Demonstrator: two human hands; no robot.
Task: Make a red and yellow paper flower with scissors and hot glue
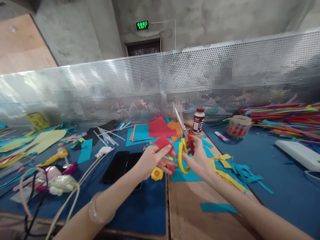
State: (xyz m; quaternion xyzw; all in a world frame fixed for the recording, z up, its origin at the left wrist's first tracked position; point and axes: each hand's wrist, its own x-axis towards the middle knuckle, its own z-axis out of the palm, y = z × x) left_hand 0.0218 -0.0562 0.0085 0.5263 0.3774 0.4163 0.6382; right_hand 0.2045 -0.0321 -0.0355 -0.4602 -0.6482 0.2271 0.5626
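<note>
Red paper scrap (163, 143), small and bent, is sitting pinched in my left hand (150, 159) above the near table edge, just left of the yellow-and-red-handled scissors (184, 140). My right hand (198, 158) is gripping them, fingers through the loops, blades open and pointing far and up.

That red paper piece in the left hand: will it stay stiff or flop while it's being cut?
The red paper piece looks thin, so probably floppy and very light. The left hand pinches only its edge beside the scissors, so the free part may bend or tear.
</note>
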